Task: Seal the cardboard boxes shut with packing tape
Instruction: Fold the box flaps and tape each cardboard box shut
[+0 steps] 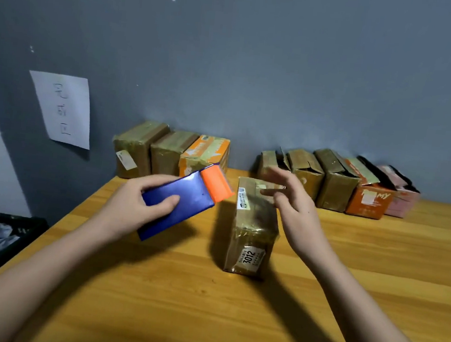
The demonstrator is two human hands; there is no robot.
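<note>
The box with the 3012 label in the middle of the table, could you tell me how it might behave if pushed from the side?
The box with the 3012 label stands tall and narrow, so it may tip rather than slide. Its glossy tape wrap probably makes it slippery on the wooden table.

The tape dispenser (180, 202) is glossy dark blue with a bright orange end, and the box (252, 228) in the middle is brown cardboard under shiny clear tape, with white labels printed in black. The table (233, 309) is honey-yellow wood with a streaky grain. Against the grey-blue wall (256, 63) stand brown, orange (369, 198) and pink (404, 200) boxes, and a white sheet (63, 108) bears dark handwriting.
</note>
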